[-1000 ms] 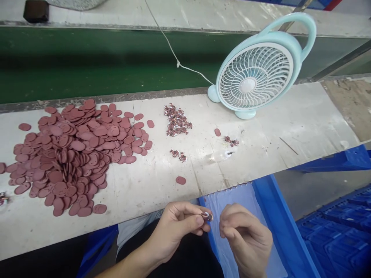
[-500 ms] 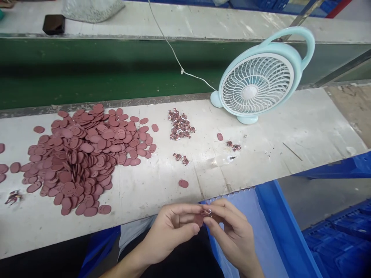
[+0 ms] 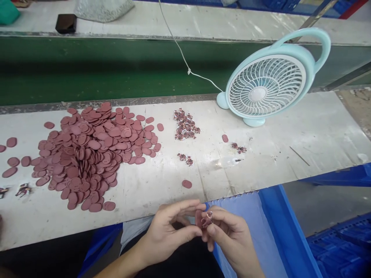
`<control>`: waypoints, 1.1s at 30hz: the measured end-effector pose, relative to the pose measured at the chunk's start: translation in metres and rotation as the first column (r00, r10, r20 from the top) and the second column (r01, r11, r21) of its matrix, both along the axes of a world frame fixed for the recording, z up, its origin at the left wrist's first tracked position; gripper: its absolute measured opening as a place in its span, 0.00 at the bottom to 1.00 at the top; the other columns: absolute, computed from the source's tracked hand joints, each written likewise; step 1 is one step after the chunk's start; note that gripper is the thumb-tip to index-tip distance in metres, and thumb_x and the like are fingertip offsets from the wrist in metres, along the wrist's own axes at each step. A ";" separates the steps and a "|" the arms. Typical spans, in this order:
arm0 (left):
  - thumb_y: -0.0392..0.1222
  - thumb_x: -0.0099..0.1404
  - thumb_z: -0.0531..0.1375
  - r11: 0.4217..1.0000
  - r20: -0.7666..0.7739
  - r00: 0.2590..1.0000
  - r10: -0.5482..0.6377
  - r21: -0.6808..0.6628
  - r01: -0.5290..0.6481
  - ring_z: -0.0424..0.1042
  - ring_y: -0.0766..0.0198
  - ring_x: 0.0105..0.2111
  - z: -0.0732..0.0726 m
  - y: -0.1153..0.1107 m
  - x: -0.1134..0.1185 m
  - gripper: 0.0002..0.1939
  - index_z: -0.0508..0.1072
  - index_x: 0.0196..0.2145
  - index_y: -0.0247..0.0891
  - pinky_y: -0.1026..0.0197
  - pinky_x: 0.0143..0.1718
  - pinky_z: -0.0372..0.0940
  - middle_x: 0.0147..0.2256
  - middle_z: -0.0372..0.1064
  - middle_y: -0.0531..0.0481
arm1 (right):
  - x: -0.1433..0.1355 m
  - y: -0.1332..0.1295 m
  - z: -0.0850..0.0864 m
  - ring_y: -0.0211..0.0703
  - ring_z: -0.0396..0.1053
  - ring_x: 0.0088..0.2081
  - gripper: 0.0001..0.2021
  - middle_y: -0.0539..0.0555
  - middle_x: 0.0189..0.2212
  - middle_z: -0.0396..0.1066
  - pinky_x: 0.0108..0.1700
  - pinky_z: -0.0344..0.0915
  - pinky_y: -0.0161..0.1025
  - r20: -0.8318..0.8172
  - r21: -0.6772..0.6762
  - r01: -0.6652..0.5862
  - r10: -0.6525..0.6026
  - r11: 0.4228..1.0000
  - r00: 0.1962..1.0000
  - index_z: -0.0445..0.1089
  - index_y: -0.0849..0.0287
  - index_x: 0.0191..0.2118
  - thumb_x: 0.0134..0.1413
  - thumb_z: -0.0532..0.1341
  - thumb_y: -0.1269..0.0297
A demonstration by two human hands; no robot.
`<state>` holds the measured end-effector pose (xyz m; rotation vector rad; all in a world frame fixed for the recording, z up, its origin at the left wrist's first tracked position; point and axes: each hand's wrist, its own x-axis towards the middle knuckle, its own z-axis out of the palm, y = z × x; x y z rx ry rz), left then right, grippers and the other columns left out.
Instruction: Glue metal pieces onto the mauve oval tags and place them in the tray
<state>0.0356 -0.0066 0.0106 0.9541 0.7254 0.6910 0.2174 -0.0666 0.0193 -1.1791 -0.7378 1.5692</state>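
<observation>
Above the table's front edge, my left hand (image 3: pixel 169 229) curves its thumb and fingers around a reddish-brown oval disc (image 3: pixel 198 218). My right hand (image 3: pixel 232 235) pinches a small brown-and-white figure (image 3: pixel 208 221) between thumb and forefinger, right against the disc. Whether the two pieces are joined I cannot tell. On the table beyond lie a single oval disc (image 3: pixel 187 184) and a pair of small figures (image 3: pixel 185 158). A larger cluster of figures (image 3: pixel 185 124) is farther back. To the left spreads a big heap of oval discs (image 3: pixel 87 154).
A light-blue fan (image 3: pixel 266 85) stands at the table's back right, its white cord (image 3: pixel 189 72) running upward. Near it lie a clear bottle with a dark thin tip (image 3: pixel 228 161) and a thin stick (image 3: pixel 299 155). A blue bin (image 3: pixel 290 224) with a lining sits below the front edge.
My hands have parted slightly, and the figure and disc between them now show more clearly. The camera view has shifted a little, moving the table scene rightward.
</observation>
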 end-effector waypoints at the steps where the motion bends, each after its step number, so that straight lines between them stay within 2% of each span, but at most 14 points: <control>1: 0.30 0.61 0.67 0.997 0.037 0.999 0.020 -0.073 -0.017 0.80 0.61 0.41 -0.001 -0.002 0.002 0.25 0.74 0.54 0.50 0.64 0.39 0.75 0.52 0.78 0.47 | -0.001 0.000 -0.003 0.39 0.73 0.27 0.11 0.50 0.32 0.72 0.21 0.71 0.31 -0.009 0.023 0.023 -0.022 0.999 1.000 0.79 0.47 0.45 0.57 0.66 0.67; 3: 0.32 0.62 0.67 0.981 0.117 0.990 0.073 -0.186 -0.050 0.80 0.64 0.36 -0.002 -0.007 0.007 0.21 0.76 0.51 0.47 0.66 0.37 0.75 0.51 0.78 0.47 | -0.004 0.001 -0.007 0.39 0.73 0.25 0.12 0.49 0.30 0.73 0.18 0.69 0.30 -0.023 0.076 0.082 -0.080 0.994 0.996 0.80 0.46 0.43 0.53 0.69 0.67; 4: 0.33 0.62 0.67 0.973 0.156 0.983 0.102 -0.223 -0.066 0.80 0.64 0.37 -0.003 -0.009 0.009 0.19 0.77 0.50 0.46 0.66 0.38 0.74 0.51 0.79 0.46 | -0.005 0.001 -0.008 0.39 0.73 0.24 0.12 0.49 0.29 0.73 0.17 0.68 0.29 -0.032 0.095 0.105 -0.102 0.990 0.994 0.80 0.45 0.43 0.51 0.70 0.67; 8: 0.35 0.62 0.68 0.958 0.246 0.956 0.162 -0.272 -0.092 0.78 0.59 0.46 -0.007 -0.010 0.013 0.17 0.78 0.49 0.44 0.60 0.48 0.73 0.51 0.79 0.46 | -0.006 0.002 -0.008 0.37 0.73 0.24 0.12 0.51 0.31 0.74 0.19 0.70 0.30 -0.071 0.082 0.094 -0.088 0.992 0.994 0.80 0.49 0.44 0.53 0.70 0.68; 13: 0.31 0.61 0.68 0.982 0.127 0.991 0.041 -0.188 -0.016 0.80 0.60 0.42 -0.006 0.000 0.000 0.21 0.77 0.51 0.46 0.59 0.45 0.74 0.50 0.79 0.47 | -0.005 0.004 -0.004 0.36 0.73 0.27 0.10 0.51 0.33 0.72 0.21 0.70 0.29 -0.112 0.080 0.066 -0.056 0.995 0.992 0.79 0.51 0.45 0.57 0.68 0.67; 16: 0.31 0.60 0.68 0.989 0.072 0.997 -0.041 -0.136 0.051 0.80 0.59 0.41 -0.001 0.006 -0.005 0.22 0.77 0.52 0.45 0.60 0.43 0.74 0.44 0.81 0.47 | -0.004 0.005 -0.004 0.38 0.73 0.31 0.10 0.54 0.38 0.73 0.23 0.71 0.30 -0.121 0.097 0.062 -0.050 0.993 0.991 0.78 0.50 0.45 0.57 0.68 0.66; 18: 0.32 0.61 0.67 0.988 0.089 0.995 -0.045 -0.147 0.057 0.80 0.60 0.39 0.001 0.007 -0.005 0.21 0.77 0.52 0.44 0.61 0.42 0.74 0.40 0.81 0.48 | -0.005 0.005 -0.006 0.38 0.74 0.32 0.10 0.55 0.41 0.74 0.24 0.71 0.30 -0.126 0.093 0.050 -0.038 0.994 0.991 0.78 0.50 0.46 0.58 0.68 0.66; 21: 0.34 0.62 0.67 0.981 0.137 0.990 0.038 -0.192 -0.011 0.80 0.63 0.38 0.000 0.004 -0.002 0.19 0.78 0.50 0.45 0.62 0.41 0.74 0.44 0.81 0.48 | -0.010 0.004 -0.008 0.39 0.74 0.33 0.09 0.56 0.42 0.74 0.25 0.71 0.30 -0.157 0.062 0.053 -0.042 0.997 0.987 0.78 0.51 0.45 0.58 0.67 0.65; 25: 0.36 0.62 0.68 0.967 0.117 0.982 0.152 -0.221 -0.123 0.78 0.66 0.34 -0.007 -0.003 0.001 0.16 0.79 0.48 0.43 0.65 0.37 0.74 0.50 0.78 0.44 | -0.013 0.005 -0.008 0.37 0.72 0.30 0.08 0.56 0.40 0.74 0.21 0.69 0.28 -0.214 0.017 0.098 -0.092 0.995 0.972 0.79 0.52 0.43 0.58 0.67 0.61; 29: 0.38 0.63 0.66 0.967 0.162 0.974 0.157 -0.227 -0.118 0.78 0.59 0.39 -0.009 -0.005 -0.001 0.14 0.80 0.48 0.42 0.64 0.30 0.74 0.49 0.79 0.42 | -0.007 0.008 0.000 0.36 0.69 0.27 0.08 0.55 0.35 0.72 0.19 0.69 0.29 -0.120 0.011 0.093 -0.091 0.996 0.989 0.80 0.53 0.44 0.62 0.64 0.63; 33: 0.37 0.62 0.67 0.968 0.181 0.970 0.165 -0.216 -0.125 0.78 0.60 0.39 -0.005 -0.002 -0.003 0.15 0.80 0.47 0.43 0.63 0.34 0.74 0.49 0.79 0.42 | -0.003 0.012 0.013 0.37 0.72 0.28 0.10 0.53 0.34 0.74 0.24 0.73 0.33 0.104 0.046 0.043 -0.048 0.998 0.993 0.80 0.50 0.44 0.60 0.65 0.68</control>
